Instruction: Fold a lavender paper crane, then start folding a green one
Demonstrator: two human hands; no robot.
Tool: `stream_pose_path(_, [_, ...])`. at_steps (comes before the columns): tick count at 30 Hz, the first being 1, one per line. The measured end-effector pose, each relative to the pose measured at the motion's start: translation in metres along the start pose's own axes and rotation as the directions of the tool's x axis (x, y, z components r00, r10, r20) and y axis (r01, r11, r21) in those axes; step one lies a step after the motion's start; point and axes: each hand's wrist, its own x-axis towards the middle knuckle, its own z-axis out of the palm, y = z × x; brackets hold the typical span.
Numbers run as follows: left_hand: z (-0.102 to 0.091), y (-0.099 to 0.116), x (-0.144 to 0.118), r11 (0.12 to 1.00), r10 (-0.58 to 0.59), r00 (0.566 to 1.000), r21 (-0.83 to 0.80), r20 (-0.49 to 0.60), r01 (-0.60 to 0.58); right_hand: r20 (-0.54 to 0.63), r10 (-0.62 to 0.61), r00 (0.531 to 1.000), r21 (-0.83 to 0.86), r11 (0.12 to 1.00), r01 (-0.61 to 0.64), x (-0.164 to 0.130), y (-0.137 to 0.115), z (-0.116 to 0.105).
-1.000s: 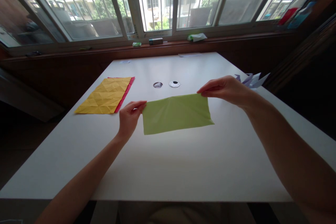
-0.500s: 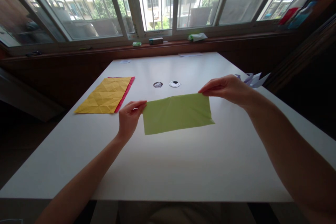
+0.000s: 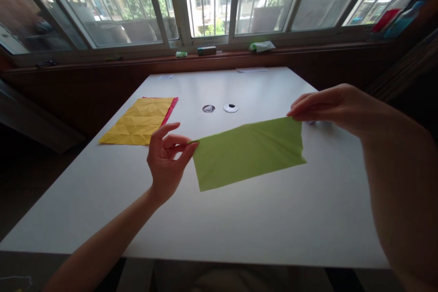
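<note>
A green sheet of paper [image 3: 249, 153] hangs in the air above the white table [image 3: 239, 219], folded into a wide rectangle. My left hand [image 3: 166, 159] pinches its upper left corner between thumb and fingers. My right hand [image 3: 337, 106] pinches the upper right corner, held higher than the left. The sheet slopes up to the right and its lower edge hangs free.
A creased yellow sheet [image 3: 139, 121] lies on a red sheet [image 3: 170, 110] at the table's left. Two round cable holes [image 3: 219, 108] sit mid-table. Small items rest on the windowsill [image 3: 205, 51]. A white slip [image 3: 251, 70] lies at the far edge.
Both hands have lifted the green sheet off the table toward me. The right hand rose and moved right, now covering the purple paper pieces seen earlier.
</note>
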Motion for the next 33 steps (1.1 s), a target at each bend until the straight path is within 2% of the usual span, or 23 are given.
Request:
stream_pose_path(8, [0.0, 0.007, -0.001, 0.997, 0.076, 0.997, -0.018, -0.01, -0.076, 0.026, -0.11, 0.994, -0.066, 0.992, 0.112, -0.006, -0.001, -0.009])
stream_pose_path(33, [0.001, 0.007, -0.002, 0.992, 0.121, 0.993, -0.03, -0.018, -0.121, 0.006, -0.128, 0.992, -0.087, 0.988, 0.128, -0.013, -0.008, -0.01])
